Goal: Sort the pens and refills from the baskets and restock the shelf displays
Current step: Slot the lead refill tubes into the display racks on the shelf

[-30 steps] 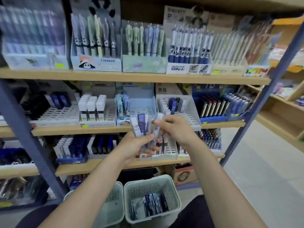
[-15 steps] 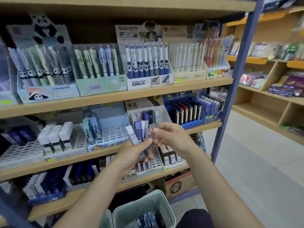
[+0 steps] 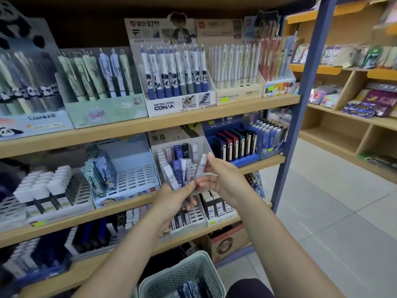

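Your left hand (image 3: 171,201) grips a loose fan of refill cases (image 3: 178,175), fingers curled round their lower ends; your right hand (image 3: 223,181) pinches one pale HB 0.7 case (image 3: 200,168) at the fan's right edge, just apart from the rest. Risk: the fan is splayed, so tugging the single case could likely drag a neighbour free and drop it. Just behind the grip, the white refill tray (image 3: 206,145) holds near-identical cases; misreading the label would misfile it. Below, the basket (image 3: 169,278) with more refills sits well under your arms; a dropped case may miss it and land on the floor.
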The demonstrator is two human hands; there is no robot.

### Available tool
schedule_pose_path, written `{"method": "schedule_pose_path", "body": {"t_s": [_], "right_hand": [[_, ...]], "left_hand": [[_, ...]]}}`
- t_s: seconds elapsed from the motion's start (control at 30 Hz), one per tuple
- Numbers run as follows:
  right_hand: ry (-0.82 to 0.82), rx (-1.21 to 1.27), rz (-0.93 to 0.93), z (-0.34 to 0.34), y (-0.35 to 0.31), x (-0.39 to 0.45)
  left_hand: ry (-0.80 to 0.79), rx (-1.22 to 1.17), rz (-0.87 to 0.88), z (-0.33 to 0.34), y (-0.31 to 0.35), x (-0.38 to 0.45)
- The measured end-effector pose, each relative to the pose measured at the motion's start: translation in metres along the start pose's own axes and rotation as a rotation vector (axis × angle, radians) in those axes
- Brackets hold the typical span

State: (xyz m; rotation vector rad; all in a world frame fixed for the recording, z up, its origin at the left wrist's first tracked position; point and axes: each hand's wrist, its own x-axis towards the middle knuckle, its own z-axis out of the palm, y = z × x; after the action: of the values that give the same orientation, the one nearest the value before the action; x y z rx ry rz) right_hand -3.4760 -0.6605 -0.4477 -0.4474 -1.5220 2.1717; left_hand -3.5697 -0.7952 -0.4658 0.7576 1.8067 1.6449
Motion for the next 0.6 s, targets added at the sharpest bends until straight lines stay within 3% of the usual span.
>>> {"method": "schedule_pose_path", "body": {"t_s": [0.27,0.43,0.6], "right_hand": [[-0.005,0.050,0.011,-0.009,-0.002,0.012],[0.083,0.079,-0.064,-0.024,-0.013,0.032],[0.083,-0.104,-0.051,-0.026,-0.014,0.065]], "left_hand": [[0.059,-0.016,0.011,0.005,-0.006,0.016],[0.099,-0.049,0.005,0.010,-0.013,0.017],[0.111,-0.121,-0.048,0.016,-0.019,0.018]]}}
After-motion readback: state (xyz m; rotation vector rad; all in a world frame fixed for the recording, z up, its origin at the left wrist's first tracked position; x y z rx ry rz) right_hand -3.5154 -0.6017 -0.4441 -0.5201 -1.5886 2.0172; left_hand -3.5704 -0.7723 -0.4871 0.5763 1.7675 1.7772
